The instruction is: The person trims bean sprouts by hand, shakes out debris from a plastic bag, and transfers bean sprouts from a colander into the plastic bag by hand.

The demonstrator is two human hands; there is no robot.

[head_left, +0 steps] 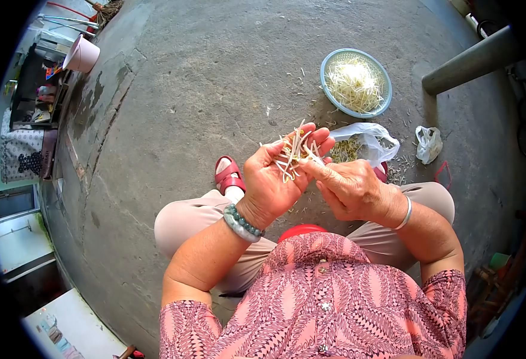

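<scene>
A small bunch of white bean sprouts [295, 153] with yellow heads lies across the palm and fingers of my left hand [269, 185], which is turned up and cupped. My right hand [354, 186] reaches in from the other side, thumb and forefinger pinched at the edge of the bunch; the fingertips partly hide the sprout there. Just beyond my right hand, an open white plastic bag [371, 139] holds yellowish-green scraps [345, 149]. Farther out, a round blue basket [323, 81] contains a heap of bean sprouts [354, 85].
A small white plastic bag [429, 145] sits on the concrete floor [215, 78] at right, near a thick grey post [463, 67]. Loose sprout bits are scattered around the basket and bags. A pink bucket [81, 55] stands far left. Under me shows a red seat [302, 230].
</scene>
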